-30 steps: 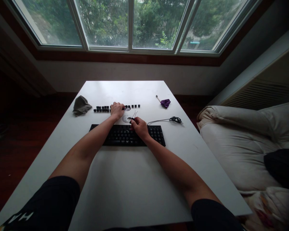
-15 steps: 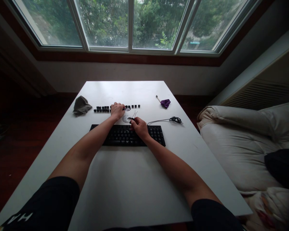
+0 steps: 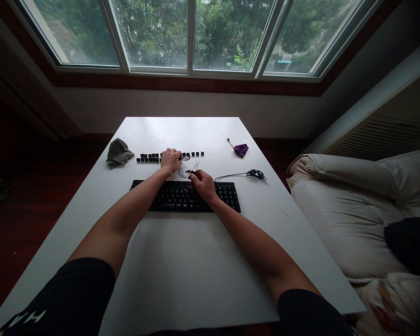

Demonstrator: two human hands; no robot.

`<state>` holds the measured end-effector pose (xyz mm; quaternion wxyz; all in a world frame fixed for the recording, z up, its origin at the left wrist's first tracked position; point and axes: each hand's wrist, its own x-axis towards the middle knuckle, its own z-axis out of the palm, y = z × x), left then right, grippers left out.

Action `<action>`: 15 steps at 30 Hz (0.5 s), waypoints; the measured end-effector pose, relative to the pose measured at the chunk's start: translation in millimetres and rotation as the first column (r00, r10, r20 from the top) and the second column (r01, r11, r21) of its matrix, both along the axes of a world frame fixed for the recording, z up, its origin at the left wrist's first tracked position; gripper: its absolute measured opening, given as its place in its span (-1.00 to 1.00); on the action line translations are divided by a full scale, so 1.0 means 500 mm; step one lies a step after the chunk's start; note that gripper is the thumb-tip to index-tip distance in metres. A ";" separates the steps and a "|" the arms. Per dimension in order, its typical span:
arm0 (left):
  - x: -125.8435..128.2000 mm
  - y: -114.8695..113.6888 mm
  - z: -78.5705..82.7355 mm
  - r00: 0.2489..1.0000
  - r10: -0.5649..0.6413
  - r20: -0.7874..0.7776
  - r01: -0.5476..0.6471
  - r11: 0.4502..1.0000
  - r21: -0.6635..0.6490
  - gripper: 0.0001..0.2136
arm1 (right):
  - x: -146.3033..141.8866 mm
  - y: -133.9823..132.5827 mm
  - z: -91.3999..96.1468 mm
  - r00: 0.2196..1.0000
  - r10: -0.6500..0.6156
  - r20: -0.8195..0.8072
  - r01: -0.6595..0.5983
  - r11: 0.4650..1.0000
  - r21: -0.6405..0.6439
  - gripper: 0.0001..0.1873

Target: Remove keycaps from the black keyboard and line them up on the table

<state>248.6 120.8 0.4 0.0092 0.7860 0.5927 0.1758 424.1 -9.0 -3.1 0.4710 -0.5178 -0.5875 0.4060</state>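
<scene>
My left hand is over the rows of loose black keycaps behind the keyboard, its fingers bent and closed on a small dark keycap, partly hidden by the fingertips. Above the black keyboard, my right hand is closed round the dark handle of a wire keycap puller; its thin wire prongs point away from me. A clear round dish or lid lies between the two hands. Both forearms cover parts of the keyboard, and the left hand hides some keycaps.
On the white table, a grey cloth lies at the back left. A purple cloth and a small brush are at the back right. The keyboard's coiled cable rests nearer. A sofa stands right of the table.
Almost nothing differs. The view has shifted very slightly, and both hands stay in the same places with their fingers closed.
</scene>
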 end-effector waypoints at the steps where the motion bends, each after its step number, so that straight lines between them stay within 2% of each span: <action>1: 0.000 -0.001 0.002 1.000 -0.003 -0.001 0.003 1.000 0.009 -0.80 | 0.000 0.000 0.001 1.000 0.000 0.006 0.000 1.000 -0.003 -0.68; 8: -0.026 -0.013 0.031 0.996 0.018 0.084 -0.019 1.000 0.020 -0.80 | 0.000 -0.001 0.003 1.000 0.008 -0.007 -0.008 1.000 -0.019 -0.67; 11: -0.049 -0.035 0.042 0.991 0.025 0.132 -0.023 1.000 -0.020 -0.80 | 0.000 0.003 0.000 1.000 0.023 -0.020 -0.024 0.999 -0.030 -0.67; 15: -0.070 -0.097 0.050 0.980 -0.105 0.170 0.112 0.993 -0.032 -0.80 | 0.001 0.014 -0.002 0.997 0.062 -0.056 -0.066 0.996 -0.067 -0.69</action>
